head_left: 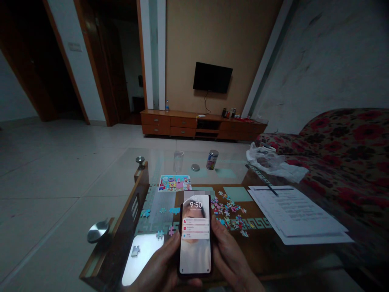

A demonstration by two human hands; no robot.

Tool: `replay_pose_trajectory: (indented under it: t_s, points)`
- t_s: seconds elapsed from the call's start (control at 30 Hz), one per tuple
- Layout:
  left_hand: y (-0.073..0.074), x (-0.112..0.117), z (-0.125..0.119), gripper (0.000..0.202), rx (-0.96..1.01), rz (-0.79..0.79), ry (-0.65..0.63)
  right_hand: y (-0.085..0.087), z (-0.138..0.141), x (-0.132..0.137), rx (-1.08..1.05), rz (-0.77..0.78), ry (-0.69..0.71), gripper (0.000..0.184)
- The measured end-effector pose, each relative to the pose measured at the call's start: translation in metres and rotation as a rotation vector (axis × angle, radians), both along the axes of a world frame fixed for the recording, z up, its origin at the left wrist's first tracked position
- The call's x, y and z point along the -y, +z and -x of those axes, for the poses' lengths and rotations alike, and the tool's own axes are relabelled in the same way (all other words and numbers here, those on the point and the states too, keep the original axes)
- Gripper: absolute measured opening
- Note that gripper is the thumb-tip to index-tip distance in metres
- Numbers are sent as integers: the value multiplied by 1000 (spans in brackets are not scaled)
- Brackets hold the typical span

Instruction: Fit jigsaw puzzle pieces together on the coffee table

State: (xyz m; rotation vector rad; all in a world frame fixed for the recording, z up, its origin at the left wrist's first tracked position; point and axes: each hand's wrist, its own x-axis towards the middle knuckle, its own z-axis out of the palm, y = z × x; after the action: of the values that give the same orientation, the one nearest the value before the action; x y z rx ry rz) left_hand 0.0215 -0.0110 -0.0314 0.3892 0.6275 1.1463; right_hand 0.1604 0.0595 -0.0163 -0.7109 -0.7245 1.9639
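Observation:
A smartphone (195, 237) with a lit lock screen reading 9:50 is held upright over the near edge of a glass-topped table (146, 251). My left hand (162, 265) wraps its left side from below. My right hand (226, 255) grips its right side, fingers curled along the edge. Behind the phone lie several loose jigsaw pieces (229, 213), and beyond them a cartoon puzzle picture card (174, 182).
Printed sheets (296, 215) with a pen (267, 183) lie at the table's right. Farther back stand a clear glass (178, 161), a lid (195, 167), a can (212, 159) and a plastic bag (273, 162). A floral sofa (343, 150) runs along the right; a TV cabinet (200, 125) is against the wall.

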Motion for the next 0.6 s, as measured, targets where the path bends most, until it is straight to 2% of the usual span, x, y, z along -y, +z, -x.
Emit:
replay_pose_trajectory:
  t_s: [0.27,0.6]
  points:
    - [1,0,-1,50,6,19,2,4,1,1,-2,13,-42,45]
    - [-3,-2,0,55,6,-1,-3,-3,2,0,37,39,-32,53]
